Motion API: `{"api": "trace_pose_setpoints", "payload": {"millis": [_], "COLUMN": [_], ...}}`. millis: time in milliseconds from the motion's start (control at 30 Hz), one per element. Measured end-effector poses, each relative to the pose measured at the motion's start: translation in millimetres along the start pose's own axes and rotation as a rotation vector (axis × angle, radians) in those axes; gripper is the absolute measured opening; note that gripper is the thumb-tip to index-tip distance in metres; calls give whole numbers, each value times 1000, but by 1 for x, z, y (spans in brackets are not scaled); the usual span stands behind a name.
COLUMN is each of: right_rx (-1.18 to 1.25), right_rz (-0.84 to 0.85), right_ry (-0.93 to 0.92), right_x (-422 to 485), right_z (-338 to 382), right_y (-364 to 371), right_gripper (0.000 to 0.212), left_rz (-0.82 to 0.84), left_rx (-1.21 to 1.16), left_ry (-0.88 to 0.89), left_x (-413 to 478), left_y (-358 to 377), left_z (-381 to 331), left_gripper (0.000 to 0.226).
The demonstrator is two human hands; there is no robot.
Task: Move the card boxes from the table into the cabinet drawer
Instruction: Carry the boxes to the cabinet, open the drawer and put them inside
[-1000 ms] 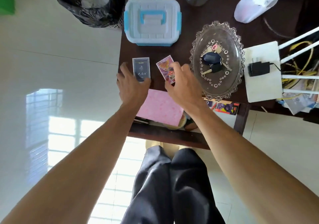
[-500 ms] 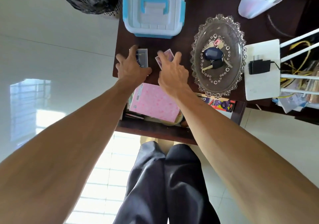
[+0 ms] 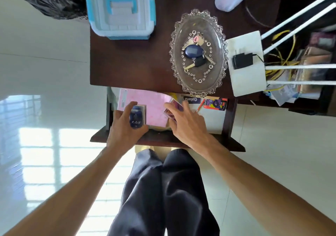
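**mo:** Quick one about that drawer moment: why one box per hand instead of stacking them?

**jax:** My read: two small boxes, two free hands, one trip. The left hand [image 3: 123,128] had its fingers [image 3: 129,106] and thumb clamped on the dark blue card box [image 3: 138,116]. The right hand [image 3: 187,125] had its fingers curled over the pink card box [image 3: 176,104], pinching it. Both boxes were off the tabletop [image 3: 136,63] and held over the open drawer [image 3: 160,141], right above the pink notepad [image 3: 154,101] lying in there. Couldn't tell if either was touching the pad.

**mo:** Which way were they pointing?

**jax:** Blue one was face up to the camera, long axis running pretty much straight away from the person, toward the tabletop edge. Gripping it by the long sides makes sense I guess, since it can go down flat without re-gripping. The pink one sat skewed, its far corner angled off to the right toward the glass tray [image 3: 172,57] with the keys [image 3: 189,66]. Most of it was hidden under the hand, so I wouldn't swear to its exact axis.

**mo:** So nearly done?

**jax:** Looked like it. No other card boxes showed on the tabletop, only the plastic storage box [image 3: 121,10], the tray and some odds and ends. What was left, by my guess, was setting them down flat and letting go.
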State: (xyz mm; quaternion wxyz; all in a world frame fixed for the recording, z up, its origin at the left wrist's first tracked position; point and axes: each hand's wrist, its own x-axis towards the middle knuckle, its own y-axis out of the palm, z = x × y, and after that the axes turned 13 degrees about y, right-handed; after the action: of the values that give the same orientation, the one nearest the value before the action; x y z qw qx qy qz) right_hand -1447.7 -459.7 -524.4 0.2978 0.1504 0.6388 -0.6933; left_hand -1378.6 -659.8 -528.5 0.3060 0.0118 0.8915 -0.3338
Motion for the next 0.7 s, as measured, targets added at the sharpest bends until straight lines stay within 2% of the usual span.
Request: {"api": "trace_pose_setpoints", "payload": {"millis": [200,300,400,533,633,700], "right_rx": [-127,-198,-266,-328,-325,-312], "right_rz": [115,115,99,20,29,68], "right_ry": [141,213,206,233,249,254], "right_x": [-7,0,10,25,37,42], "right_z": [-92,-121,-140,-150,-154,-158], "right_y": [43,58,69,78,83,87], "right_gripper": [55,67,77,68,56,63], "left_rz": [103,173,257,275,305,314], "left_rx": [38,19,-4,-60,-61,-60], "left_ry": [-99,-100,-73,-56,-36,-36], "left_x": [-12,-11,-6,0,3,5], "left_y": [46,65,81,95,100,102], "left_z": [-6,-12,-15,-14,-13,-14], "left_gripper": [83,82,78,75,76,77]}}
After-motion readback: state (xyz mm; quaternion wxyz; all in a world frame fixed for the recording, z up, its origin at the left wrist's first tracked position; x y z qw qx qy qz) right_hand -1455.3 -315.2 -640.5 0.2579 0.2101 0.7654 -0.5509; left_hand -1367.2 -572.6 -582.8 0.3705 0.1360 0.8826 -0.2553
